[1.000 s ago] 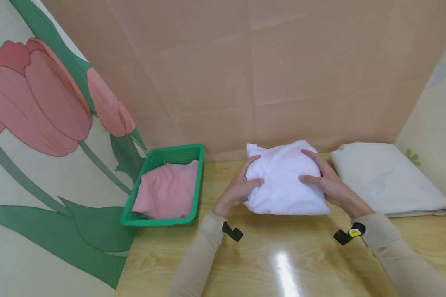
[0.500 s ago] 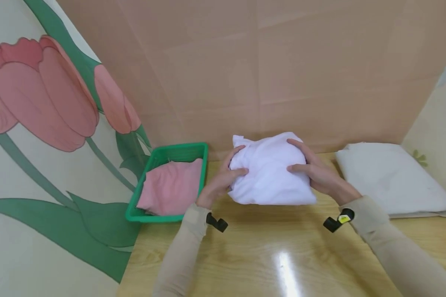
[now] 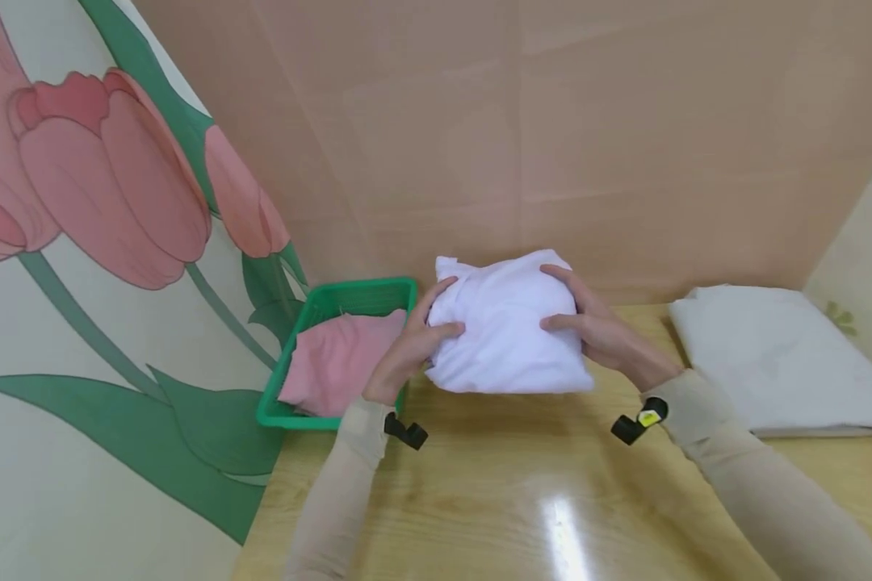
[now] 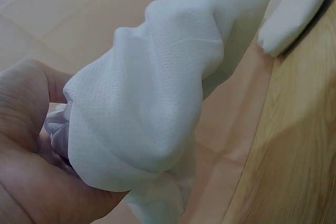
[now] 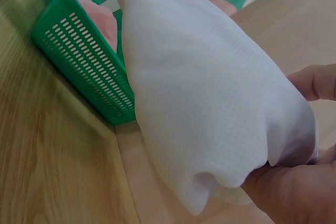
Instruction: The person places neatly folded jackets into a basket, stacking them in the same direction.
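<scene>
Between my two hands I hold a folded white cloth (image 3: 505,327), raised over the table. Its fabric looks finely dotted like mesh in both wrist views. My left hand (image 3: 414,343) grips the left side, thumb on the near face and fingers round behind. On the right side my right hand (image 3: 603,331) holds it the same way, thumb in front. A green plastic basket (image 3: 272,413) stands just left of the bundle, with a folded pink cloth (image 3: 345,355) inside. The left forearm overlaps the basket's near right corner.
At the back right of the wooden table (image 3: 494,484) lies a folded off-white cloth (image 3: 785,355). A tan sheet (image 3: 552,121) hangs behind the table. The left wall (image 3: 153,460) carries painted tulips.
Both hands have carried the white cloth leftward and slightly up, closer to the green basket. The head view has turned a little to the left.
</scene>
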Motion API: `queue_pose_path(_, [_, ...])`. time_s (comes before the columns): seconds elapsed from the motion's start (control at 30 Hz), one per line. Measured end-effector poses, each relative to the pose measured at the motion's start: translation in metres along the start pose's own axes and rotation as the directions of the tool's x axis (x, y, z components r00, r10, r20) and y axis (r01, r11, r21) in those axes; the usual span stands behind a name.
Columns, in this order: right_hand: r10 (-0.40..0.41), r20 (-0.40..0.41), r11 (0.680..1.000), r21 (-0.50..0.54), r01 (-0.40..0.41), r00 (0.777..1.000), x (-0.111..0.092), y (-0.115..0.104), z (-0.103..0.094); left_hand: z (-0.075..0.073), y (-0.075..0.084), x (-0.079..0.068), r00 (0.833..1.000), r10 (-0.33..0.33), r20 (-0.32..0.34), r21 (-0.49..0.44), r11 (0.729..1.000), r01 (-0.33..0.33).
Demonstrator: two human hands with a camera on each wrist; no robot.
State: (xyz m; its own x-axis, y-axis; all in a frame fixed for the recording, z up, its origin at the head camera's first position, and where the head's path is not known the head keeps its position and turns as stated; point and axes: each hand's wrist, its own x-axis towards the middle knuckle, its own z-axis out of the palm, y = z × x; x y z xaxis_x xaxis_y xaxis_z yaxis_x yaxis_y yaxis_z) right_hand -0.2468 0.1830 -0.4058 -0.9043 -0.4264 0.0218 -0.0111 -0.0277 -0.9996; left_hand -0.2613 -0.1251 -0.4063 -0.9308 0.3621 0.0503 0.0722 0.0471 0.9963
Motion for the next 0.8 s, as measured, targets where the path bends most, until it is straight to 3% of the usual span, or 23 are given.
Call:
queue_pose_path(0.4, [0.022, 0.047, 0.999, 0.048, -0.024, 0.999, 0.036, 0.0, 0.031, -0.038, 0.003, -0.01, 0.985, -0.027, -0.172, 0.059, 0.998, 0.038])
queue_pose_path(0.57, [0.026, 0.054, 0.999, 0.036, -0.028, 0.998, 0.048, -0.001, 0.044, -0.051, 0.01, -0.015, 0.982, -0.002, -0.189, 0.106, 0.994, 0.023])
queue_pose_path(0.8, [0.016, 0.085, 1.0, 0.011, -0.017, 0.996, 0.063, -0.006, 0.06, -0.073, 0.018, -0.023, 0.974, -0.025, -0.224, 0.152, 0.987, 0.06])
